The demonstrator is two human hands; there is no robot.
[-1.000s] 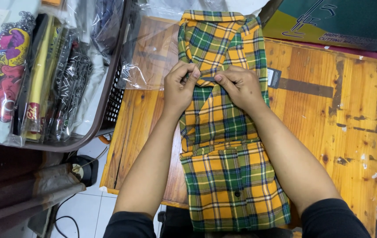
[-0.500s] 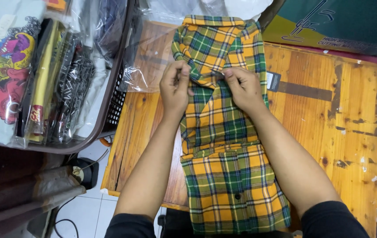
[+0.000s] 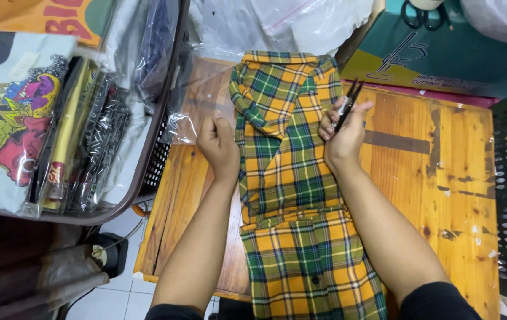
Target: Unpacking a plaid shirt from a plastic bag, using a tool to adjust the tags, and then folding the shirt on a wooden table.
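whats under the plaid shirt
The plaid shirt lies on a wooden table, and its hem hangs over the near edge. Anything between cloth and wood is hidden.

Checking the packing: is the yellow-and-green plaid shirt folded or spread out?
Folded: the yellow-and-green plaid shirt lies as a narrow strip on the wooden table, sides tucked in, collar at the far end.
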